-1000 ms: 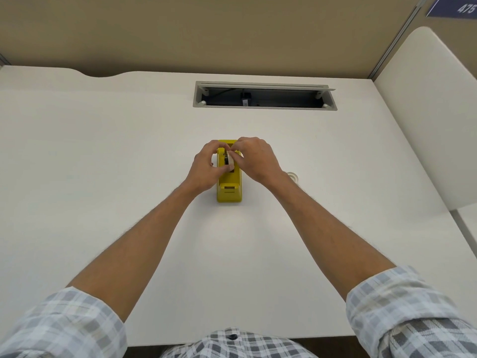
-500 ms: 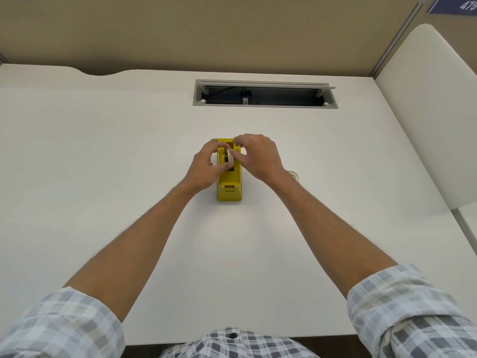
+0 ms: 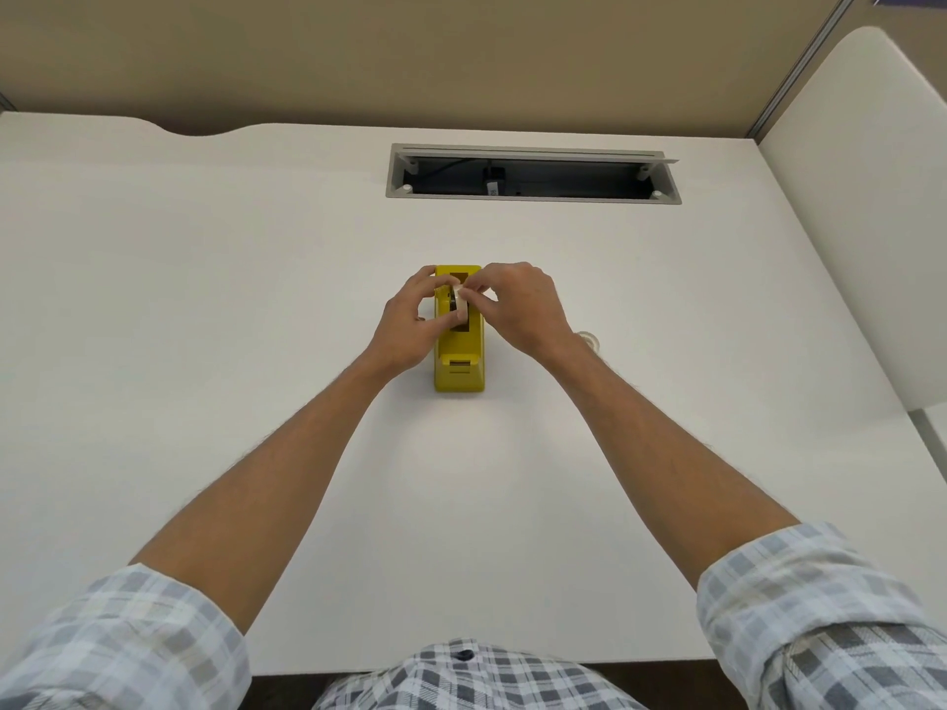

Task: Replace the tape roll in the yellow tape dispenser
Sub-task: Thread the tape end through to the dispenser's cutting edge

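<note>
The yellow tape dispenser [image 3: 458, 363] stands on the white desk [image 3: 256, 310], its cutter end toward me. A white tape roll [image 3: 459, 303] sits upright over the dispenser's slot. My left hand [image 3: 410, 320] grips the roll from the left, thumb on its near side. My right hand [image 3: 517, 304] pinches the roll's top edge from the right with thumb and forefinger. Both hands hide much of the slot and the roll's core. Another small clear roll [image 3: 590, 340] lies flat on the desk, partly hidden behind my right wrist.
A grey cable tray opening [image 3: 533, 172] is set into the desk at the back. A white partition panel [image 3: 871, 222] rises along the right edge. A beige wall runs behind the desk.
Both hands have stayed on the roll at the dispenser. My right fingers have shifted slightly on the roll's top edge, and the roll sits a little more to the right in the slot.
</note>
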A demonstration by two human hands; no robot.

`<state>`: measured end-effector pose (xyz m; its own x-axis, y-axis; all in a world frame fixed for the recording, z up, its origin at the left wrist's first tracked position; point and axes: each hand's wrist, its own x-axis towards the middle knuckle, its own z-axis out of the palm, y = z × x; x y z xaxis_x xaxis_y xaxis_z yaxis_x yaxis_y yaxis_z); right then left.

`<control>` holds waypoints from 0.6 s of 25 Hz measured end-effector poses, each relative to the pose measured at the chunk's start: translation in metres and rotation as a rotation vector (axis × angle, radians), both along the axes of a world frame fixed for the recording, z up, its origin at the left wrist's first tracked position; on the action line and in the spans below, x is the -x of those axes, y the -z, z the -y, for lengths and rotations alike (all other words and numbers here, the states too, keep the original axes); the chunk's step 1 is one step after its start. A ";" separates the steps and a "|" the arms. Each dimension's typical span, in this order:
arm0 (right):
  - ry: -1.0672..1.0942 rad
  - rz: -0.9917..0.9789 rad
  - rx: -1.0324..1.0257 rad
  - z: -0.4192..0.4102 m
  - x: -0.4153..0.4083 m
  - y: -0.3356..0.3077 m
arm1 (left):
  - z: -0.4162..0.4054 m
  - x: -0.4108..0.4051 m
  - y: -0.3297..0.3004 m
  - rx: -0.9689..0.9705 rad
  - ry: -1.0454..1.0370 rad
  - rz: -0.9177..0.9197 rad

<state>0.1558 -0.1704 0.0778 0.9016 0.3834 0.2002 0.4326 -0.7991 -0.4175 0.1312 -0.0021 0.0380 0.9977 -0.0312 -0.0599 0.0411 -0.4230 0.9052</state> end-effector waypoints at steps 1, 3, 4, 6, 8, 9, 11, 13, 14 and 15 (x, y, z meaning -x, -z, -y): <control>-0.006 0.003 0.008 0.000 0.000 0.000 | 0.000 0.000 0.000 0.008 0.002 0.000; -0.021 0.012 0.029 -0.002 0.000 0.000 | 0.000 0.001 -0.001 0.018 0.007 0.023; -0.027 0.013 0.036 -0.002 -0.001 0.000 | 0.001 0.002 -0.001 0.020 0.006 0.037; -0.033 0.004 0.037 -0.003 -0.002 -0.001 | 0.002 0.002 -0.002 0.024 0.003 0.051; -0.036 -0.018 0.035 -0.004 -0.002 -0.003 | 0.002 0.001 -0.001 0.022 0.001 0.052; -0.035 -0.029 0.032 -0.004 -0.002 -0.004 | 0.002 0.001 -0.001 0.022 0.001 0.054; -0.023 -0.042 0.025 -0.005 -0.002 -0.004 | 0.002 0.002 0.000 0.024 -0.004 0.059; -0.010 -0.048 0.004 -0.004 -0.001 -0.004 | 0.004 0.002 0.001 0.030 -0.022 0.049; -0.005 -0.054 -0.011 -0.003 0.000 -0.003 | 0.005 0.002 0.001 0.034 -0.034 0.038; 0.001 -0.061 -0.025 -0.002 0.002 -0.003 | 0.006 0.002 0.000 0.038 -0.044 0.029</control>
